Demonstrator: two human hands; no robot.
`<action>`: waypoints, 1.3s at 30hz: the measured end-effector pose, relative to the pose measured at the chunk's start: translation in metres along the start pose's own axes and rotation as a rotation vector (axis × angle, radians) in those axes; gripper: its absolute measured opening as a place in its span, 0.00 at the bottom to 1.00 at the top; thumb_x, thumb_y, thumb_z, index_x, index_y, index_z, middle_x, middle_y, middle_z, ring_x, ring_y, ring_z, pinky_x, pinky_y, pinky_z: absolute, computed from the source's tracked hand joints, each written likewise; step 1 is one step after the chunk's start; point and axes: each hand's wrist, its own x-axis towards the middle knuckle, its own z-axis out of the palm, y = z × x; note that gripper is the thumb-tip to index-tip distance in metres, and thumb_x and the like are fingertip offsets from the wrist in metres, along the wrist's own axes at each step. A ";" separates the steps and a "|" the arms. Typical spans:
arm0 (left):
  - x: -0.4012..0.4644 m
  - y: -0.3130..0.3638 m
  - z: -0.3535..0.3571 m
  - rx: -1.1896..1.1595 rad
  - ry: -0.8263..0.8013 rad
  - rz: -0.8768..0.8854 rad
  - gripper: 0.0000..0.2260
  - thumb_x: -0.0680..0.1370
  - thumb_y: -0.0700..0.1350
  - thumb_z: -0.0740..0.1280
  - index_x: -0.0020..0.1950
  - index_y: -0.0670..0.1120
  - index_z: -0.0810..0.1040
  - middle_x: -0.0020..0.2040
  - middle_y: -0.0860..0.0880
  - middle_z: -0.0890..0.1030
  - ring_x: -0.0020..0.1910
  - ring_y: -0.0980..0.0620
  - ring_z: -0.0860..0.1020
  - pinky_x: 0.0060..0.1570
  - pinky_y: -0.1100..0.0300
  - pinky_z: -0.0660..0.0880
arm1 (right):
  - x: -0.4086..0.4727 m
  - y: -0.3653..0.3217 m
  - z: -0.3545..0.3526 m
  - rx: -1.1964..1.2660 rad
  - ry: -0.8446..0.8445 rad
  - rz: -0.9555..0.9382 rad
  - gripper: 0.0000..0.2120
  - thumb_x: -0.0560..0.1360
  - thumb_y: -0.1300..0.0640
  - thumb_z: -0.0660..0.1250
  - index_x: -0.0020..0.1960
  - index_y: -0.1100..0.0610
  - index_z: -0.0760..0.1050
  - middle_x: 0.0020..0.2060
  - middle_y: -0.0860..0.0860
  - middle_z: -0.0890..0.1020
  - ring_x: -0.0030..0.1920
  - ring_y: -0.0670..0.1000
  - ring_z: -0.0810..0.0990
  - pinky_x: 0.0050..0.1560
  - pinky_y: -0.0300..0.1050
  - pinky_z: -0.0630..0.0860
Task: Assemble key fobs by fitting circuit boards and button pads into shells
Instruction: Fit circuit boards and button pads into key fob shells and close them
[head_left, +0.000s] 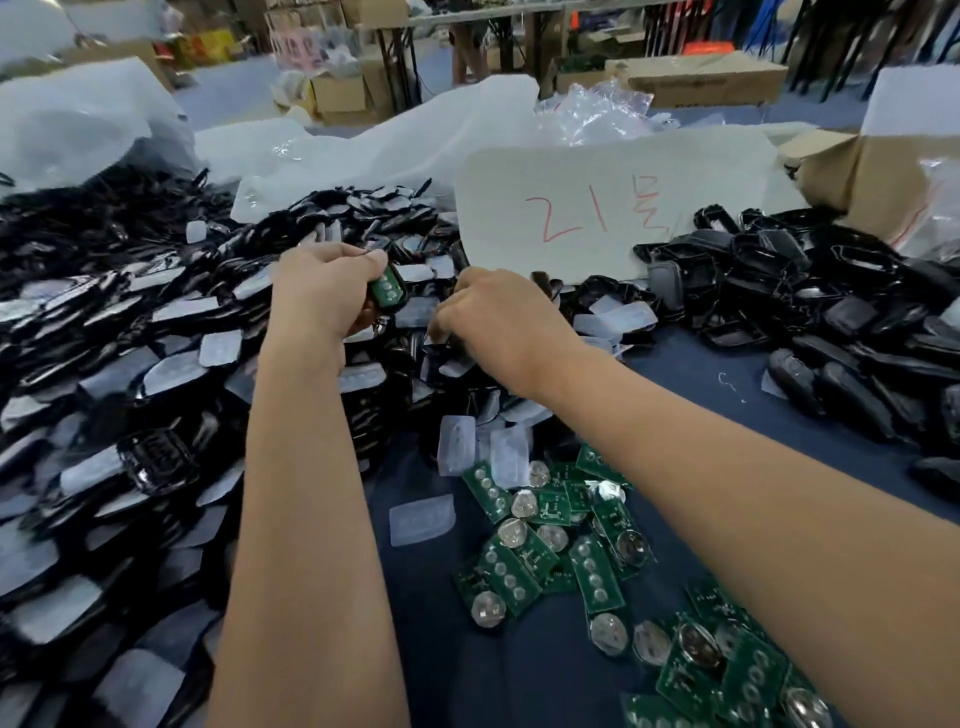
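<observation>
My left hand (322, 291) grips a black shell with a green circuit board (387, 288) seated in it, held above the big heap of shells and clear button pads (130, 364). My right hand (498, 322) reaches down into that heap just right of the left hand, fingers curled among the clear pads; what they hold is hidden. Loose green circuit boards with coin cells (561, 540) lie on the blue cloth under my right forearm. A single clear button pad (422, 518) lies beside them.
A second heap of black shells (810, 312) fills the right side. A white card with red writing (613, 208) stands behind my hands. White plastic bags (363, 145) and cardboard boxes (857, 171) line the back.
</observation>
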 end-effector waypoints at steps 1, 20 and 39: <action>-0.001 0.000 0.001 0.003 -0.001 0.000 0.09 0.77 0.45 0.75 0.37 0.50 0.81 0.37 0.49 0.81 0.34 0.53 0.78 0.29 0.64 0.75 | 0.000 -0.001 0.000 -0.016 0.008 0.003 0.18 0.78 0.65 0.65 0.61 0.48 0.83 0.55 0.47 0.86 0.60 0.53 0.77 0.55 0.50 0.76; -0.121 0.012 0.163 0.337 -0.949 0.236 0.11 0.73 0.39 0.80 0.47 0.40 0.79 0.33 0.45 0.83 0.27 0.52 0.80 0.27 0.66 0.74 | -0.216 0.059 -0.030 1.083 0.777 1.061 0.16 0.74 0.58 0.79 0.34 0.39 0.85 0.32 0.35 0.83 0.34 0.35 0.79 0.39 0.32 0.77; -0.137 -0.004 0.178 -0.118 -0.945 0.132 0.03 0.78 0.34 0.72 0.50 0.40 0.83 0.44 0.39 0.85 0.44 0.45 0.82 0.51 0.52 0.82 | -0.230 0.064 -0.023 1.745 0.723 1.045 0.06 0.79 0.66 0.70 0.53 0.61 0.84 0.46 0.55 0.88 0.44 0.50 0.87 0.44 0.42 0.82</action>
